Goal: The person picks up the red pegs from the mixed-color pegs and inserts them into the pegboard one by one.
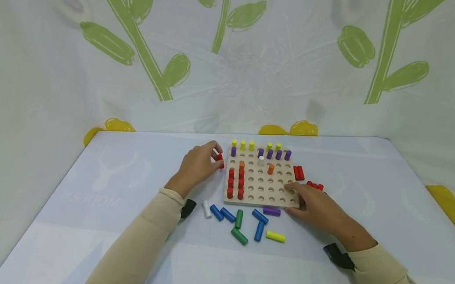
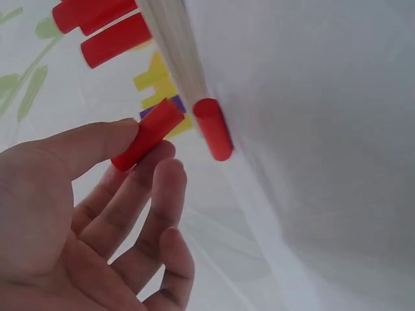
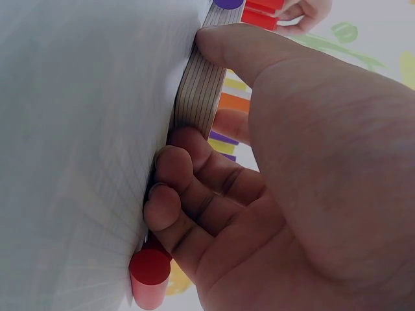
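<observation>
My left hand is at the left side of a wooden peg board, pinching a red peg between thumb and fingers. Another red peg lies on the table beside the board's edge, just past the fingertips. My right hand holds the board's near right corner, with the thumb against the front edge, one finger over the top and the others curled along the right side. Red pegs stand in the two leftmost columns. Yellow pegs and purple pegs fill parts of the far rows.
An orange peg and a white peg stand mid-board. Loose blue, green, yellow, purple and white pegs lie in front. Several red pegs lie to the board's right. A patterned wall rises behind the table.
</observation>
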`<state>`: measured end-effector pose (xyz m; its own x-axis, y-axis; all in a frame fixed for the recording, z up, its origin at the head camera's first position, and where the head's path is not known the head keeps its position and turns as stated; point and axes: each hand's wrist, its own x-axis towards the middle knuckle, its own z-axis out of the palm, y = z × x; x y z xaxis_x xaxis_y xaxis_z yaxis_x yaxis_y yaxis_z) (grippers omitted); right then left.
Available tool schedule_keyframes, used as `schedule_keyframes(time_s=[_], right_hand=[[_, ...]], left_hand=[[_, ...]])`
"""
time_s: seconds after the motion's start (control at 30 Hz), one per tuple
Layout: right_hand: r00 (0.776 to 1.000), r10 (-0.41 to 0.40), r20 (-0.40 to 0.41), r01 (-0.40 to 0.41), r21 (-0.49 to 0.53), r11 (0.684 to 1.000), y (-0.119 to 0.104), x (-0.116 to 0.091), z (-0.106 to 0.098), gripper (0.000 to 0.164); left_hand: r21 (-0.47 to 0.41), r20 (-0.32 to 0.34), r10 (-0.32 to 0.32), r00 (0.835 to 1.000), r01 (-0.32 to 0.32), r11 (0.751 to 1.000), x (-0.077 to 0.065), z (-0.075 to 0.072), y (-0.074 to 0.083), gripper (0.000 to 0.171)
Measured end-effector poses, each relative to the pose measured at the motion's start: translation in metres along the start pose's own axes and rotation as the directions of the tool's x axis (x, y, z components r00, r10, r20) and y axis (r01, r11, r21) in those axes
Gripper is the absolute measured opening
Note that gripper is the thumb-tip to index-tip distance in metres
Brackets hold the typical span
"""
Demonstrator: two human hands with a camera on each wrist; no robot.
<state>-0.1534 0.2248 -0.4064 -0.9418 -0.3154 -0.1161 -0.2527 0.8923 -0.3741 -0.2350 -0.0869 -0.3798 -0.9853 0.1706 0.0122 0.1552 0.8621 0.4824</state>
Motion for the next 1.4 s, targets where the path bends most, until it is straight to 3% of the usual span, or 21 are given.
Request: schedule_keyframes(time_s=[0.2,0.53,0.87,1.2,1.4], right_hand=[[1.000,0.016,0.003,-0.016,0.013,1.000,0.001,-0.001,0.001,0.067],[1.000,0.010,-0.012,-0.010,0.009,1.000,0.004,0.000,0.005,0.066],[1.000,0.016,0.002,-0.016,0.005,1.000,0.001,0.001,0.005,0.066],[1.000,0.013,-0.002,-0.013,0.004,1.000,0.001,0.000,0.003,0.066],[1.000,0.018,-0.001,-0.018,0.000,1.000,0.000,-0.001,0.002,0.066]], left_hand=[[-0.009,-0.077,0.073,0.994,-0.074,0.997,-0.007,-0.005,0.011,0.028],[-0.027,-0.157,0.209,0.965,-0.216,0.976,-0.020,-0.002,0.031,0.027],[0.039,-0.058,0.281,0.958,-0.279,0.960,-0.021,0.003,0.048,0.024],[0.101,0.054,0.266,0.962,-0.270,0.957,-0.018,0.013,0.058,0.027],[0.135,0.071,0.294,0.953,-0.301,0.944,-0.016,0.021,0.060,0.026]])
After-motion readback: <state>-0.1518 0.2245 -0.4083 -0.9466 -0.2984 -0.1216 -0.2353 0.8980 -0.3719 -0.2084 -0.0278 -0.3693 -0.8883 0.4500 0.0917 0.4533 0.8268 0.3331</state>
